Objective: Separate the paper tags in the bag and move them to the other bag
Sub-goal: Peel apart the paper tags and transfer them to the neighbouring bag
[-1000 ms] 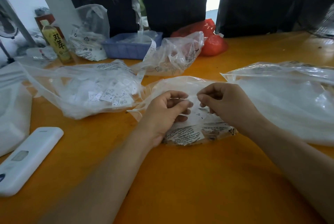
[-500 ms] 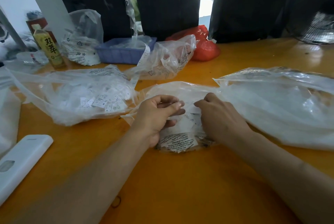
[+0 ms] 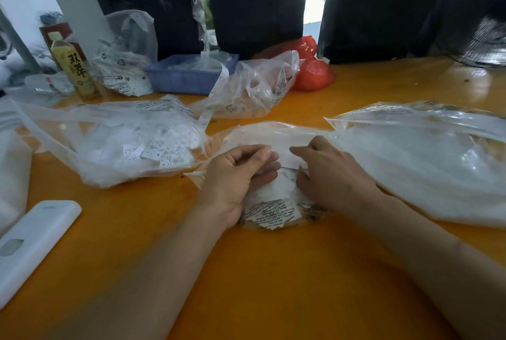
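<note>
While both hands [image 3: 282,172] curl over the bag [image 3: 273,208], they perhaps pinch tags [image 3: 284,175].

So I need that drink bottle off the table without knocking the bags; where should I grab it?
Take the bottle around its labelled middle, coming from the front-left. It stands upright, a filled bag crowds its right side, and its cap looks too small for a steady hold.

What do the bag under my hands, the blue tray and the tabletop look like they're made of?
Bag: thin clear plastic film, glossy and crinkled, tags showing through. Blue tray: likely rigid moulded plastic, matte with ribbed sides. Tabletop: orange, smooth with sheen, probably lacquered wood or laminate.
</note>
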Available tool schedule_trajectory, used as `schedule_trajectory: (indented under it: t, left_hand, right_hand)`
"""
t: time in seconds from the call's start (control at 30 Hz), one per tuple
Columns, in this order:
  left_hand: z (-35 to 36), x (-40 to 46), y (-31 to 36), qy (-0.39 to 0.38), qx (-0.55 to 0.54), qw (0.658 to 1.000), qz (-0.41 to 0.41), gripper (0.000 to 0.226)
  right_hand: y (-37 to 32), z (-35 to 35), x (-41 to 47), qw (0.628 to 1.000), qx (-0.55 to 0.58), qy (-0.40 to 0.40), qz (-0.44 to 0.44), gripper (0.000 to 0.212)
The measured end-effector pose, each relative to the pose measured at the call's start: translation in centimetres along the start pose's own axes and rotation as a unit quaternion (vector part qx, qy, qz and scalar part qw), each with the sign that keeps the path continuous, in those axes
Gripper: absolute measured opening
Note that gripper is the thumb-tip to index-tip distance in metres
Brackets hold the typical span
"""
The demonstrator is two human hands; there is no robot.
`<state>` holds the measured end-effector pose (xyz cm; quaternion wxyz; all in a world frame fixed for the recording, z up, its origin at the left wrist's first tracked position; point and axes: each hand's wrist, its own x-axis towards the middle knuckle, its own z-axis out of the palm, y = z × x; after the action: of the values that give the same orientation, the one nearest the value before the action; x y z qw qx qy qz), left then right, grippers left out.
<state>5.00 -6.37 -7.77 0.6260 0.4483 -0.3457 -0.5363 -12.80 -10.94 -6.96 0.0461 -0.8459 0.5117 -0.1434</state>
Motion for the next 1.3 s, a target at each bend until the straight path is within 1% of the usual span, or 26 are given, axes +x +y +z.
schedule_trajectory:
  t: [0.07, 0.13, 0.2, 0.27, 0.3, 0.37, 0.43, 0.57, 0.63, 0.7, 0.77, 0.87, 0.9, 1.03, 1.1, 1.2, 1.3]
  left_hand:
    - [0.0, -0.1, 0.0, 0.0, 0.004, 1.0, -0.001, 0.013]
    - [0.0, -0.2, 0.0, 0.0, 0.0, 1.0, -0.001, 0.014]
    - [-0.1, -0.2, 0.0, 0.0, -0.013, 1.0, -0.003, 0.015]
    - [-0.2, -0.1, -0.1, 0.0, -0.021, 1.0, -0.003, 0.016]
    - [-0.2, -0.1, -0.1, -0.001, -0.022, 1.0, -0.002, 0.016]
    - [-0.3, -0.1, -0.1, -0.007, -0.027, 1.0, 0.002, 0.02]
    - [-0.3, -0.1, -0.1, -0.015, -0.038, 0.999, 0.004, 0.028]
    - [-0.2, -0.2, -0.1, -0.028, -0.047, 0.998, 0.007, 0.029]
    - [-0.2, -0.3, -0.1, -0.032, -0.04, 0.999, 0.008, 0.032]
    - [-0.2, -0.4, 0.0, -0.041, -0.036, 0.998, 0.009, 0.035]
    - [-0.3, -0.5, 0.0, -0.056, -0.032, 0.998, 0.009, 0.037]
    - [-0.3, -0.6, -0.1, -0.063, -0.015, 0.998, 0.011, 0.033]
    - [-0.2, -0.5, -0.1, -0.062, -0.013, 0.998, 0.012, 0.032]
    - [-0.3, -0.4, -0.1, -0.064, -0.02, 0.998, 0.01, 0.028]
    - [-0.3, -0.3, -0.2, -0.068, -0.018, 0.997, 0.011, 0.028]
    - [-0.4, -0.4, -0.2, -0.071, -0.017, 0.997, 0.009, 0.028]
    - [-0.3, -0.4, -0.1, -0.072, -0.01, 0.997, 0.012, 0.028]
  right_hand:
    - [0.1, 0.2, 0.2, 1.0, -0.024, -0.013, -0.004, 0.035]
    - [0.2, 0.4, 0.4, 1.0, -0.017, 0.025, -0.006, 0.029]
    - [0.3, 0.6, 0.3, 0.995, 0.038, 0.092, -0.006, 0.026]
    - [0.6, 0.4, 0.0, 0.979, 0.144, 0.145, 0.024, 0.022]
    - [0.7, 0.4, -0.1, 0.963, 0.216, 0.156, 0.045, 0.023]
    - [0.8, 0.0, -0.7, 0.913, 0.377, 0.14, 0.07, 0.024]
    - [0.8, -0.4, -1.3, 0.864, 0.483, 0.12, 0.079, 0.021]
    - [0.9, -0.8, -1.8, 0.818, 0.559, 0.107, 0.089, 0.016]
    - [1.0, -0.7, -1.7, 0.805, 0.578, 0.095, 0.094, 0.014]
    - [1.0, -0.4, -1.7, 0.808, 0.576, 0.079, 0.096, 0.013]
    - [0.9, -0.2, -1.7, 0.82, 0.56, 0.077, 0.09, 0.011]
    - [0.7, -0.2, -1.8, 0.815, 0.566, 0.1, 0.071, 0.013]
    - [0.7, -0.2, -1.8, 0.818, 0.56, 0.113, 0.065, 0.013]
    - [0.4, -0.3, -2.1, 0.862, 0.47, 0.186, 0.04, 0.005]
    - [0.3, -0.4, -2.1, 0.877, 0.431, 0.21, 0.035, 0.003]
    - [0.3, -0.5, -2.0, 0.889, 0.405, 0.211, 0.03, 0.008]
    - [0.3, -0.4, -2.0, 0.913, 0.366, 0.18, 0.019, 0.007]
